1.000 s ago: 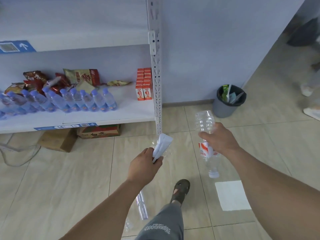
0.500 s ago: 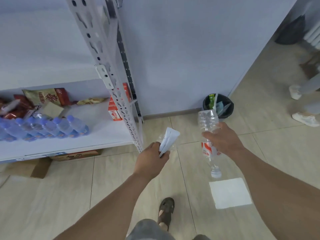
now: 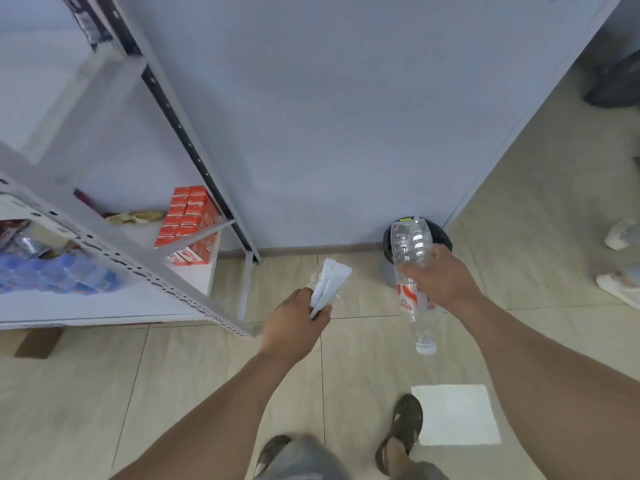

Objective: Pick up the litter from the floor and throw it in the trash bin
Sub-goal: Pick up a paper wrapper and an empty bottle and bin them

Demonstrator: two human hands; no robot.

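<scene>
My right hand [image 3: 441, 280] grips an empty clear plastic bottle [image 3: 412, 247] with a red and white label, held upside down with its cap pointing at the floor. My left hand [image 3: 294, 323] holds folded white paper [image 3: 330, 280] together with a bit of clear crumpled plastic. The grey trash bin [image 3: 388, 268] with a black liner stands against the wall, just beyond the bottle, which hides most of it. A white sheet of paper [image 3: 455, 414] lies flat on the tiled floor by my right foot.
A white metal shelf rack [image 3: 194, 299] stands to the left, holding red cartons [image 3: 188, 216], water bottles and snack bags. A cardboard box [image 3: 38, 342] sits under it. Another person's white shoes [image 3: 620, 282] are at the right edge. A grey wall rises ahead.
I have walked forward; the bin and shelf rack are closer. Both hands keep their hold, and the bottle now overlaps the bin in view.
</scene>
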